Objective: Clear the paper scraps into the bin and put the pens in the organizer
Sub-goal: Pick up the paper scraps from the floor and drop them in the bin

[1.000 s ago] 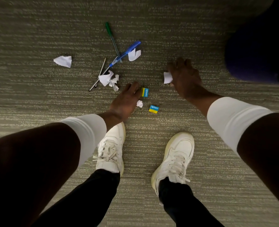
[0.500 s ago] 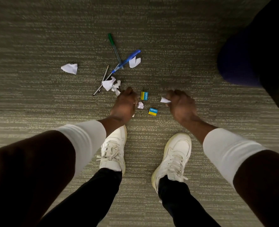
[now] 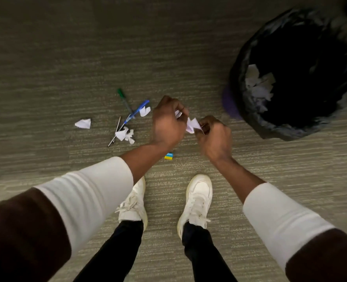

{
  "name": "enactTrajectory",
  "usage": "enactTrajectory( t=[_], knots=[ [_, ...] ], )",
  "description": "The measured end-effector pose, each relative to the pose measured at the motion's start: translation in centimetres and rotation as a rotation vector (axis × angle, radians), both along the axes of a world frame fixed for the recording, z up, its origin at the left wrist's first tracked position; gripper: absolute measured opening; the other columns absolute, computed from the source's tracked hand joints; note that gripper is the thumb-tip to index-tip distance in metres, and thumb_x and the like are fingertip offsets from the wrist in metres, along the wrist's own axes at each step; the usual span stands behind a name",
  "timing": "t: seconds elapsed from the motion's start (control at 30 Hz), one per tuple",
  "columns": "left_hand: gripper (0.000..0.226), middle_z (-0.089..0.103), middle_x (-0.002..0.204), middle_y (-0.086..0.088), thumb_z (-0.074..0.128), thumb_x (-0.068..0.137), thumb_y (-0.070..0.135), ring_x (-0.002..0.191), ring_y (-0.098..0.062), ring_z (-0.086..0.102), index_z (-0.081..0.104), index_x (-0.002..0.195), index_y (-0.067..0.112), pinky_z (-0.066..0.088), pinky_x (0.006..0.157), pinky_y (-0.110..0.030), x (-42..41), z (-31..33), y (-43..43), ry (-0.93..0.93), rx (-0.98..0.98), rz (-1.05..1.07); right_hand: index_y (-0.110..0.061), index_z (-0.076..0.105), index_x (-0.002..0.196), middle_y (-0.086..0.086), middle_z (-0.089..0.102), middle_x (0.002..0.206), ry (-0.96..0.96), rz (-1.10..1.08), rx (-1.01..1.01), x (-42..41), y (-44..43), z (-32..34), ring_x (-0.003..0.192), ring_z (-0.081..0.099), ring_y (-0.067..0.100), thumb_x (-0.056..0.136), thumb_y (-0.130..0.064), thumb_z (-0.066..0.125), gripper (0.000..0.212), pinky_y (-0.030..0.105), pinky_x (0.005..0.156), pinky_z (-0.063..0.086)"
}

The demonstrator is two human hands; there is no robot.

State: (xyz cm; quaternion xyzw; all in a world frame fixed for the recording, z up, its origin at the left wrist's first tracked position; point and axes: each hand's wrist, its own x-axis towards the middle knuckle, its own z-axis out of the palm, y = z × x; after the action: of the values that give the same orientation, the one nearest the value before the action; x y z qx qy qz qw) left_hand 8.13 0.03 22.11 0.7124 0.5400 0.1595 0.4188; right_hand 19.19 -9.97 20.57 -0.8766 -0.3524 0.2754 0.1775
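My left hand (image 3: 167,123) and my right hand (image 3: 214,137) are raised above the carpet, close together, each closed on white paper scraps (image 3: 192,125) that show between them. On the floor to the left lie a green pen (image 3: 123,99), a blue pen (image 3: 136,111), a thin dark pen (image 3: 113,137) and more paper scraps (image 3: 125,135), one scrap (image 3: 83,124) apart at the far left and one (image 3: 145,111) beside the blue pen. The bin (image 3: 248,121), lined with a black bag, stands at the upper right with scraps inside.
A small blue and yellow eraser (image 3: 169,156) lies on the carpet under my left wrist. My two white shoes (image 3: 197,198) stand just behind it. No organizer is in view.
Both hands lifted off the floor and came together holding scraps. The view shifted right, bringing the bin's opening into sight. One blue and yellow eraser is now hidden or gone from view.
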Motion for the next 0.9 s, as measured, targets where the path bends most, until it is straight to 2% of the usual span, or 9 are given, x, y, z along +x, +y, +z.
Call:
enactTrajectory(
  t=[0.2,0.37,0.43,0.47,0.53,0.63,0.7,0.77,0.9],
  knots=[
    [0.013,0.072,0.092,0.0,0.07,0.079,0.002,0.083,-0.009,0.065,0.077,0.079,0.014,0.042,0.071,-0.01,8.2,7.7,0.2,-0.104,-0.003,0.075,-0.014,0.07,0.095,0.001,0.078,0.078,0.175,-0.321,0.239,3.7,0.0,8.4,0.066,0.076,0.024,0.089,-0.023,0.076,0.013,0.051,0.067,0.062],
    [0.015,0.074,0.083,0.01,0.074,0.082,0.004,0.078,-0.002,0.063,0.079,0.081,0.018,0.037,0.06,0.0,14.9,10.3,-1.8,-0.146,-0.095,0.074,-0.017,0.07,0.092,-0.011,0.077,0.069,0.199,-0.533,0.352,8.8,-1.6,11.4,0.058,0.075,0.004,0.088,-0.019,0.079,0.01,0.03,0.054,0.064],
    [0.014,0.073,0.08,0.011,0.073,0.084,0.005,0.075,-0.001,0.062,0.078,0.08,0.018,0.04,0.058,0.0,17.7,10.7,-2.7,-0.163,-0.13,0.047,-0.017,0.071,0.087,-0.009,0.077,0.071,0.16,-0.595,0.341,11.1,-2.1,11.5,0.068,0.076,0.01,0.085,-0.027,0.077,0.011,0.037,0.063,0.065],
    [0.015,0.075,0.08,0.01,0.073,0.084,0.005,0.074,-0.002,0.062,0.078,0.08,0.018,0.041,0.058,-0.002,19.0,10.7,-3.1,-0.162,-0.139,0.026,-0.016,0.072,0.086,-0.005,0.077,0.073,0.155,-0.624,0.326,12.2,-2.2,11.5,0.071,0.077,0.015,0.085,-0.031,0.076,0.016,0.045,0.066,0.065],
    [0.014,0.077,0.088,0.008,0.071,0.084,0.006,0.081,-0.005,0.066,0.077,0.082,0.019,0.045,0.064,-0.01,21.3,10.2,-3.7,-0.112,-0.14,-0.017,-0.014,0.073,0.083,-0.004,0.074,0.071,0.151,-0.674,0.3,14.1,-2.5,11.1,0.063,0.072,0.009,0.086,-0.037,0.074,0.024,0.048,0.059,0.063],
    [0.009,0.074,0.103,0.003,0.072,0.087,0.017,0.099,-0.016,0.07,0.071,0.096,0.02,0.057,0.084,-0.027,23.4,9.0,-4.0,-0.038,-0.207,-0.107,-0.017,0.069,0.078,-0.01,0.069,0.07,0.154,-0.703,0.251,16.2,-2.9,10.4,0.061,0.067,0.005,0.088,-0.042,0.072,0.027,0.033,0.057,0.063],
    [0.02,0.073,0.111,0.0,0.069,0.092,0.029,0.106,-0.02,0.069,0.068,0.109,0.018,0.058,0.092,-0.032,23.9,8.5,-4.0,0.014,-0.239,-0.197,-0.017,0.069,0.09,-0.006,0.071,0.082,0.136,-0.698,0.189,17.4,-3.1,10.0,0.08,0.072,0.016,0.088,-0.042,0.072,0.025,0.023,0.061,0.059],
    [0.027,0.073,0.114,0.001,0.066,0.095,0.033,0.108,-0.019,0.068,0.066,0.117,0.018,0.057,0.095,-0.033,23.6,8.4,-4.0,0.036,-0.228,-0.27,-0.011,0.07,0.112,0.002,0.075,0.103,0.085,-0.675,0.133,18.2,-3.3,9.9,0.096,0.073,0.021,0.087,-0.032,0.073,0.033,0.027,0.074,0.059],
    [0.024,0.073,0.11,0.002,0.065,0.096,0.029,0.104,-0.016,0.068,0.065,0.115,0.014,0.057,0.093,-0.037,20.7,8.6,-3.5,0.058,-0.147,-0.388,-0.013,0.069,0.122,-0.002,0.076,0.102,-0.032,-0.51,0.185,17.1,-3.9,11.0,0.096,0.073,0.014,0.088,-0.023,0.07,0.035,0.029,0.082,0.058]
  ],
)
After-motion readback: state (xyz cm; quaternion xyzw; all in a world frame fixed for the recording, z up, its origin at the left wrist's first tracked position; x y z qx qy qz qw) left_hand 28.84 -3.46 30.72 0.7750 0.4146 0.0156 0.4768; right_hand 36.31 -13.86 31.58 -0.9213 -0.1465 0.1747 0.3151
